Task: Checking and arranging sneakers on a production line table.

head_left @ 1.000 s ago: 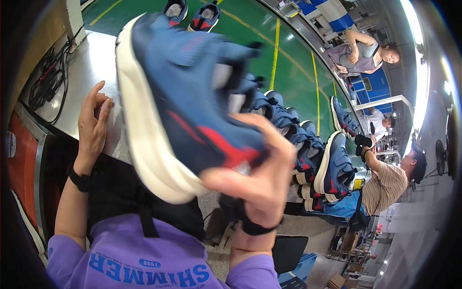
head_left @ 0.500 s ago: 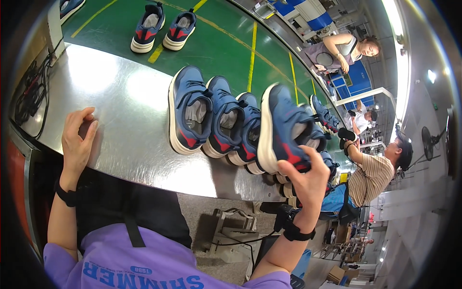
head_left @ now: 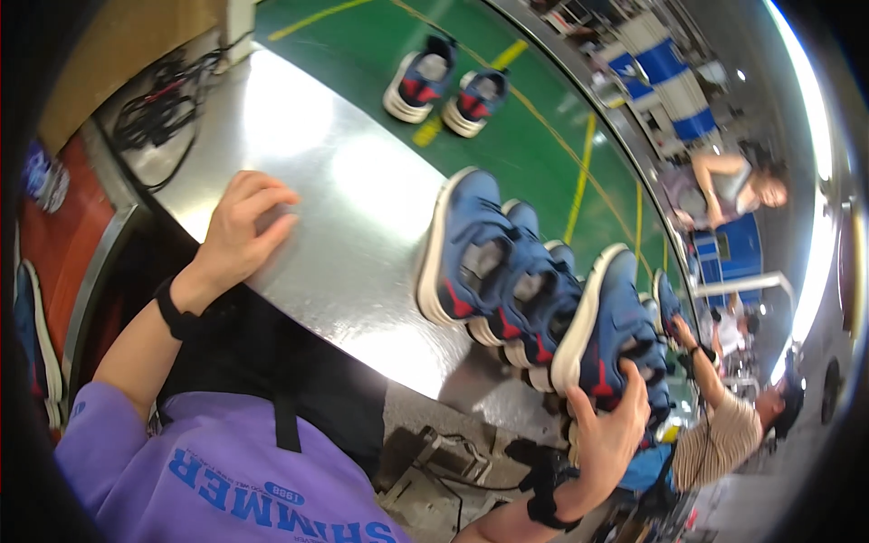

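My right hand (head_left: 611, 434) pinches the heel of a blue sneaker (head_left: 593, 317) with red patches and a white sole, thumb on one side and fingers on the other. This sneaker is tilted, its toe pointing away from me, at the right end of a row of similar shoes. Left of it, another blue sneaker (head_left: 466, 249) stands at the near end of the row, with several more packed between, partly hidden and blurred. Over the metal worktable (head_left: 339, 271), my left hand (head_left: 244, 226) holds nothing, its fingers loosely bent and the thumb apart.
Beyond the table runs a green conveyor belt (head_left: 534, 167) with yellow lines, carrying a pair of sneakers (head_left: 421, 86). Black cables (head_left: 158, 113) lie at the table's left end. A co-worker in a striped shirt (head_left: 729, 434) reaches toward shoes at the right. A red-brown surface (head_left: 68, 244) is at far left.
My view has turned left, so the table, belt and shoes sit farther right in the picture. My right hand keeps its hold on the sneaker's heel. The left hand remains without anything.
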Available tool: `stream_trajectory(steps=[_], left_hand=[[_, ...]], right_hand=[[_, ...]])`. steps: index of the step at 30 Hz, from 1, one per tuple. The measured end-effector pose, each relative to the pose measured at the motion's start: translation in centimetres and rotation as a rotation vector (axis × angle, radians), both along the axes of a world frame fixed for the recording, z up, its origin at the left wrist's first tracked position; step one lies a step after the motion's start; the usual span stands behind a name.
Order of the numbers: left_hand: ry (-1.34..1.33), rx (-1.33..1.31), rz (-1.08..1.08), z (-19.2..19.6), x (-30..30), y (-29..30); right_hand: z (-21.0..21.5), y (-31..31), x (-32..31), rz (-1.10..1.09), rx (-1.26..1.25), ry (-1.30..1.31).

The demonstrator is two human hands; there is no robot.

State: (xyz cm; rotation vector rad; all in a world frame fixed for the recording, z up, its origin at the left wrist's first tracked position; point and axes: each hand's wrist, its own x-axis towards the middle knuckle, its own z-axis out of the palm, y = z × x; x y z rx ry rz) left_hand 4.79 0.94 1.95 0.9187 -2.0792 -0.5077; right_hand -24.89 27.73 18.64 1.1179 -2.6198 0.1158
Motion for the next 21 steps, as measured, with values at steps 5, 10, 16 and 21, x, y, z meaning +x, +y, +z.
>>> stream_trajectory(steps=[5, 10, 16, 21], left_hand=[[0.004, -0.01, -0.084, 3.7, -1.6, -1.9], [-0.129, -0.148, -0.31, 3.9, -7.2, -7.7], [-0.316, -0.528, -0.12, 2.6, -16.9, -16.3], [-0.624, -0.368, -0.046, 3.2, -24.0, -18.1]], right_hand=[[-1.2, -1.4, 2.4, 0.09, -0.306, 0.264], [-8.1, -6.8, 10.0, 0.72, -0.346, -0.399], [-17.2, -10.4, 10.4, 0.802, -0.256, -0.433], [-16.8, -10.6, 9.9, 0.798, -0.314, -0.523]])
